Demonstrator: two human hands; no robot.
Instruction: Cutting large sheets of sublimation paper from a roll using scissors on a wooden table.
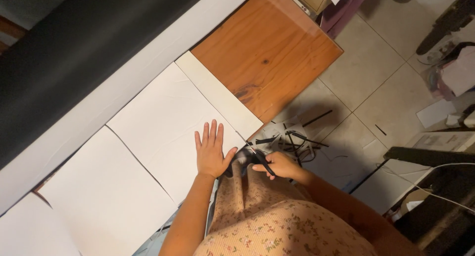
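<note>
Pressing and cutting white paper at the desk edge.
Left hand (212,149) fingers spread flat on the paper sheet (163,122); right hand (279,164) fingers closed around scissors (260,159) just beside the left thumb.

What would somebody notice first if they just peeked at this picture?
Probably the left hand pressed flat, fingers spread, on a big white sheet in the middle of the table. Right beside it, at the sheet's edge, the right hand holds scissors. Past them, black strips lie scattered on the tiled floor.
</note>
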